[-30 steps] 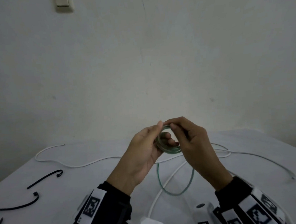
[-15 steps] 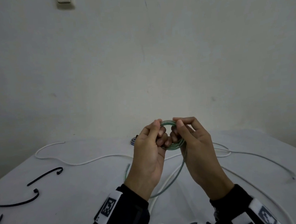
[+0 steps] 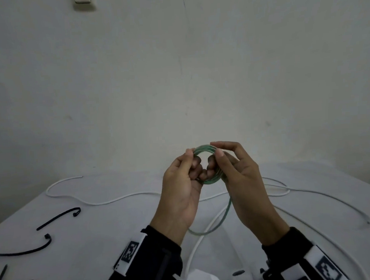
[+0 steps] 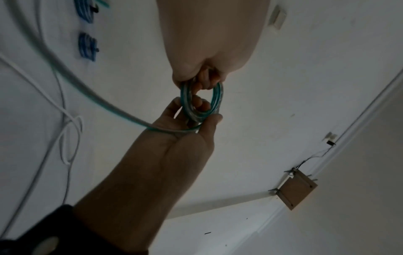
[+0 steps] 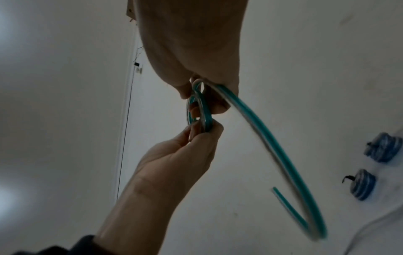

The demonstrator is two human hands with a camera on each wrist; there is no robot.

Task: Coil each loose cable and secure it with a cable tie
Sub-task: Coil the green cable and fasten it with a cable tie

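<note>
both hands are holding the small green cable coil (image 3: 207,166) upright above the tabletop (image 3: 103,235), left hand (image 3: 182,189) and right hand (image 3: 240,175) fingers pinching opposite sides, while the loose tail (image 3: 224,215) is hanging down below the right hand, nearer to it for the next wrap.

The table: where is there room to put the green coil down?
Bare table lies between the black ties and the left hand, below the white cable. The right side is crowded with looping cables.
</note>
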